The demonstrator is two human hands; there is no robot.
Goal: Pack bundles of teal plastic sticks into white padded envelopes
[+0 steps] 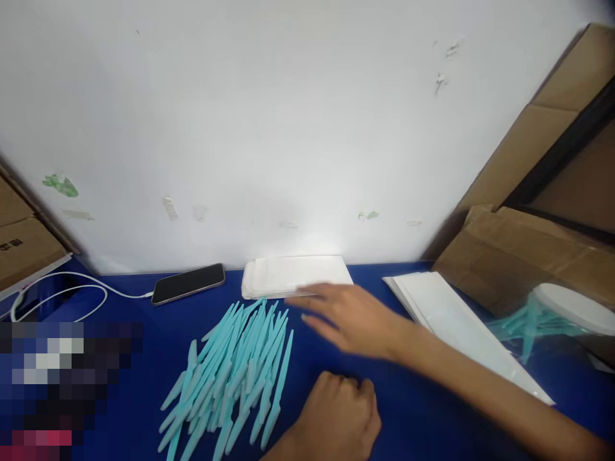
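A heap of several light-blue plastic knives [235, 368] lies on the blue table [423, 416]. My right hand [348, 317] reaches out flat over the table, fingers stretched toward the knives and a stack of white sleeves [293, 275] by the wall; it holds nothing and is slightly blurred. My left hand [339, 416] rests on the table near the front edge, curled into a loose fist, just right of the knife heap. Nothing shows in it.
A black phone [188, 283] with a white cable [72, 288] lies at the back left. A second stack of white sleeves [456, 320] lies to the right. Cardboard boxes [538, 211] stand at right; a bag with more blue knives [528, 320] lies there. A white wall [288, 128] closes the back.
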